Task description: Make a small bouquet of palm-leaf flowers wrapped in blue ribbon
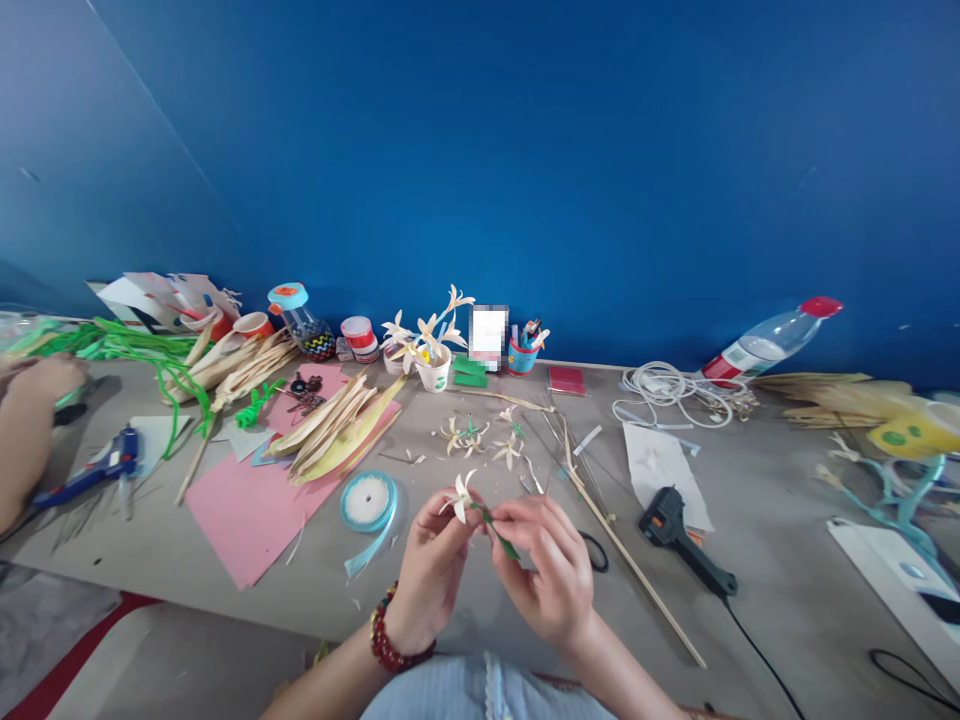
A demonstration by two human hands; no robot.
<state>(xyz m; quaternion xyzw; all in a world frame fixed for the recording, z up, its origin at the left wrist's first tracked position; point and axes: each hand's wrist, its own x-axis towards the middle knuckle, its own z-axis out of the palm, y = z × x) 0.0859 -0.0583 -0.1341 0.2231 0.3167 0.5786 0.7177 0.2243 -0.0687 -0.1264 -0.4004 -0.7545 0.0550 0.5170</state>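
Observation:
Between both hands, above the front of the table, is a small handmade white flower with a green-wrapped stem. My left hand, with a beaded bracelet at the wrist, pinches it just below the petals. The fingers of my right hand are closed on a strip of green tape at the stem. Beyond the hands lie several similar small flowers with green centres. A roll of light-blue ribbon rests left of my left hand.
A black glue gun with a cord lies at right, near a long dry stalk. Pink paper and dried husks are at left. Cups of flowers stand by the blue wall. Another person's arm is at far left near a blue glue gun.

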